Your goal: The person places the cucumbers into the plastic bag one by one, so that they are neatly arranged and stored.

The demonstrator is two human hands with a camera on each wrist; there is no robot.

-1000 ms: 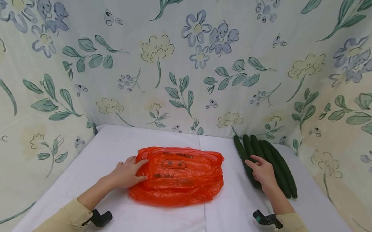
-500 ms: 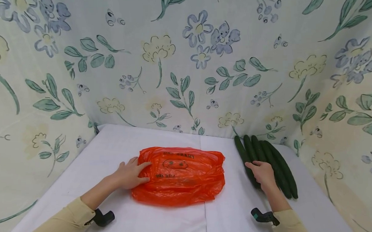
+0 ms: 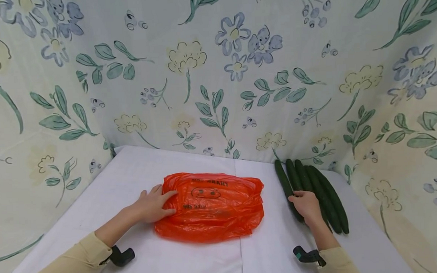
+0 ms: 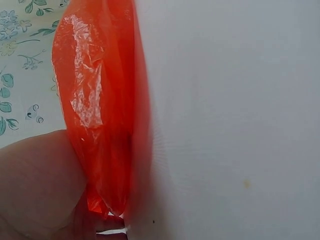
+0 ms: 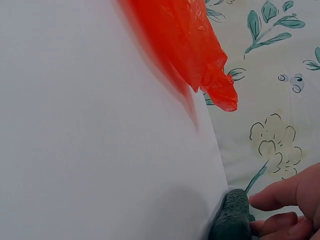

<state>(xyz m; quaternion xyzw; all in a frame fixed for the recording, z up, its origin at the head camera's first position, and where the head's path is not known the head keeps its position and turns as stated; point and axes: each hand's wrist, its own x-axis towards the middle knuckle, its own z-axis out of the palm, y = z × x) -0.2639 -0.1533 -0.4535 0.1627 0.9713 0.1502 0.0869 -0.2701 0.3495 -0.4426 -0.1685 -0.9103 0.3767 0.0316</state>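
Note:
A red plastic bag [image 3: 214,209], with dark printing and a bulging shape, lies on the white table. My left hand [image 3: 154,205] holds its left end, thumb and a finger over the top; in the left wrist view, other fingertips show by the bag's lower end. Several long dark green cucumbers [image 3: 323,193] lie side by side at the right. My right hand [image 3: 307,205] grips the leftmost cucumber [image 3: 285,182] around its middle, fingers curled over it. In the right wrist view, the thumb and fingers sit right at the cucumber's end [image 5: 235,215], and its far side is hidden.
A floral cloth [image 3: 209,72] hangs behind the table and on both sides. White cloth [image 3: 140,163] covers the table, with a seam running between bag and cucumbers. Black camera mounts [image 3: 122,256] sit at both wrists.
My right hand has come down onto the leftmost cucumber and its extended fingers have curled over it. That cucumber has shifted slightly left. My left hand stays on the bag.

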